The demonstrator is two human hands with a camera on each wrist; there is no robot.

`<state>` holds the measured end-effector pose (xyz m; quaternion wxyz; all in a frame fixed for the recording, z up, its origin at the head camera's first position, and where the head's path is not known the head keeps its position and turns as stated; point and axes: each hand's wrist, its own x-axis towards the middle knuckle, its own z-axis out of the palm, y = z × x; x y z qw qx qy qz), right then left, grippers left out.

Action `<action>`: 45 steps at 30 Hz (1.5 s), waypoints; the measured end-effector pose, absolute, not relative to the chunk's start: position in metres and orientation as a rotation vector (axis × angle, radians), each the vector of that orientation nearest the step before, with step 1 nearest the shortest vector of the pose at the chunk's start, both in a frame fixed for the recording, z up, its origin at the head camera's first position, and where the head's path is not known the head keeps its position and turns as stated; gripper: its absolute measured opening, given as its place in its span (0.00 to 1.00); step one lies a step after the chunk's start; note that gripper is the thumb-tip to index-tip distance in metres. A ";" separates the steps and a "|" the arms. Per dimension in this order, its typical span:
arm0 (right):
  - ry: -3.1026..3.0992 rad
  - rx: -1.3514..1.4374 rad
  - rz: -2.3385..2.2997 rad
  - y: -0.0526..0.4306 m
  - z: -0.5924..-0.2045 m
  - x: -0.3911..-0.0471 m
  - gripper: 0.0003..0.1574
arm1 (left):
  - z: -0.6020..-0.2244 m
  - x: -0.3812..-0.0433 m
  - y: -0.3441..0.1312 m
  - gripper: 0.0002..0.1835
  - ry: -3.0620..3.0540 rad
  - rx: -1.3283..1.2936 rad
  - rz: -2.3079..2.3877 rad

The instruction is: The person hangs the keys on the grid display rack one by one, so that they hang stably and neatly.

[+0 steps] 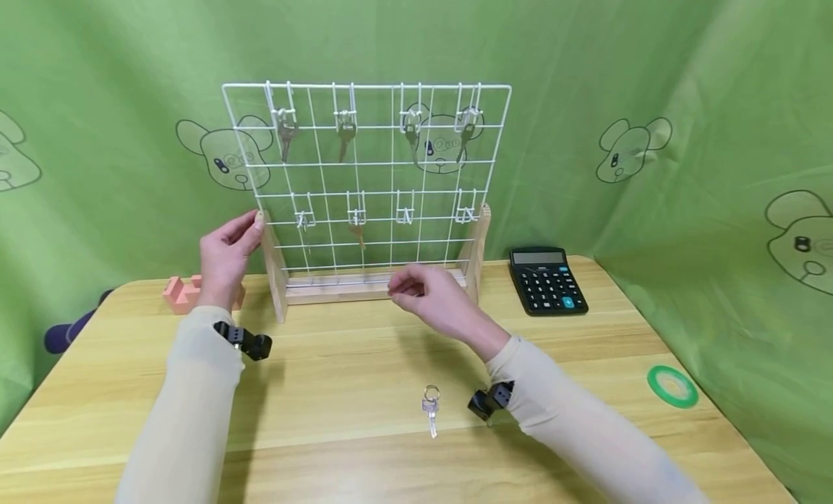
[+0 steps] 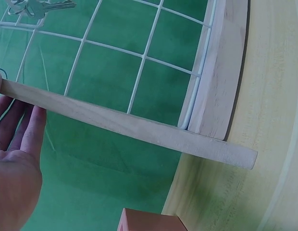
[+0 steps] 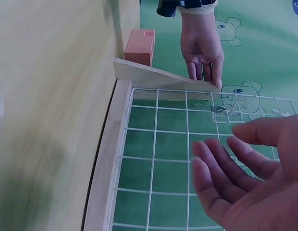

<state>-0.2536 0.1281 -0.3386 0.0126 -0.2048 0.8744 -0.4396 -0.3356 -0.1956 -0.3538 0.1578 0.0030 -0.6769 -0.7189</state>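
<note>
A white wire grid rack [image 1: 392, 163] stands upright in a wooden base at the back of the table. My left hand [image 1: 224, 257] pinches the upper end of the left wooden side support [image 2: 125, 122] between thumb and fingers. In front of the lower grid hovers my right hand [image 1: 437, 296], its fingers loosely bent; the right wrist view shows nothing between them. Several keys [image 1: 346, 131] hang on hooks along the upper row. On the lower row, a brass-coloured key [image 1: 357, 233] and a silver key [image 1: 302, 222] hang at the left. One key with a ring [image 1: 430, 410] lies on the table below my right hand.
Beside the rack's right end lies a black calculator [image 1: 549, 280]. A green tape roll [image 1: 673, 386] is near the table's right edge. Behind my left wrist sits a pink block [image 1: 181, 294], and a purple object [image 1: 58, 338] shows past the left edge. Green curtain hangs behind.
</note>
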 end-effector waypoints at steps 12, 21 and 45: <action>2.631 -0.772 -1.245 0.156 -0.352 -0.232 0.09 | -0.354 -0.337 -0.196 0.25 -1.928 0.018 -2.081; 2.581 -0.767 -1.220 0.172 -0.366 -0.217 0.10 | -0.353 -0.337 -0.195 0.25 -1.911 0.014 -2.110; 2.615 -0.796 -0.811 0.185 -0.406 -0.203 0.16 | -0.355 -0.336 -0.195 0.25 -1.886 0.036 -2.130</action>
